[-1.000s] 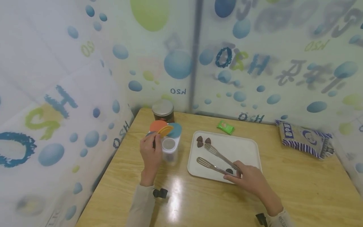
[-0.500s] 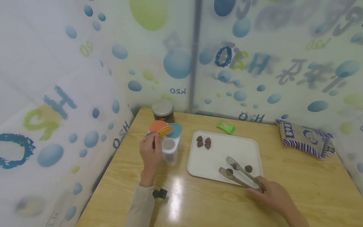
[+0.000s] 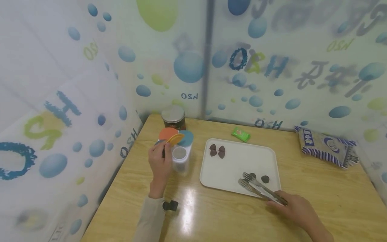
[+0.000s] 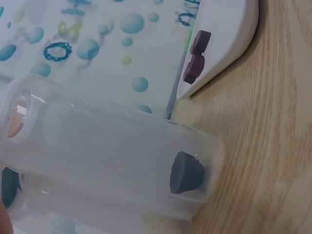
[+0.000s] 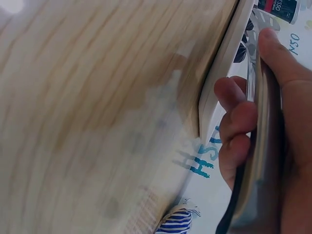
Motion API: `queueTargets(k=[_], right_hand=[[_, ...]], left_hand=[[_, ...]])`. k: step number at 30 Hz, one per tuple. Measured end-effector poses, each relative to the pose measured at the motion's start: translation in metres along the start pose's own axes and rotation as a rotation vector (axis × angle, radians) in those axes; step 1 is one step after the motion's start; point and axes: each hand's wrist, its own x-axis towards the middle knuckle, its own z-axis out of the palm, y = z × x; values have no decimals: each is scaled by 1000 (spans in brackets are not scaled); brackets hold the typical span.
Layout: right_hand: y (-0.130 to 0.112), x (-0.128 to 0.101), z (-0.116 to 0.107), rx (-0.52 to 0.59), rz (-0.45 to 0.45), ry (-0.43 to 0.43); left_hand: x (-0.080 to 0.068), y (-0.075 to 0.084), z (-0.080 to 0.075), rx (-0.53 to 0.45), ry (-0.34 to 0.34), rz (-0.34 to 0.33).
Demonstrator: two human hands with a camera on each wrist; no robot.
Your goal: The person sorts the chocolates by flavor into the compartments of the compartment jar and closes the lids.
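My left hand [image 3: 160, 159] pinches a tilted yellow lid [image 3: 176, 138] beside an uncovered compartment of a clear plastic container [image 3: 180, 164]. In the left wrist view, a dark lump [image 4: 186, 173] lies at the container's bottom. My right hand [image 3: 297, 208] grips metal tongs [image 3: 266, 191] over the near right part of the white tray [image 3: 208, 179]. The tongs' tips are close together and overlap one dark round piece [image 3: 253, 175]. Another dark round piece [image 3: 265, 179] lies just right of them. Several brown wedge-shaped pieces [image 3: 221, 153] sit at the tray's far left.
Orange [image 3: 168, 133] and blue lids [image 3: 185, 137] top other compartments of the container. Behind it stands a silver-lidded tin [image 3: 173, 116]. A green packet [image 3: 241, 134] lies beyond the tray, and a striped bag [image 3: 326, 147] at the back right, near the patterned wall.
My right hand has drawn the tongs from the brown pieces to the tray's near right, and their tips have come closer together. One dark round piece has shifted slightly right. My left hand stays put.
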Motion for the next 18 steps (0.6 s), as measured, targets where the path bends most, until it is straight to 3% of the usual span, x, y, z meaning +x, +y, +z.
queueTargets(k=[18], right_hand=[[3,4,-1,52,-96,111]], left_hand=[[-1,1,1,-6,10,-1]])
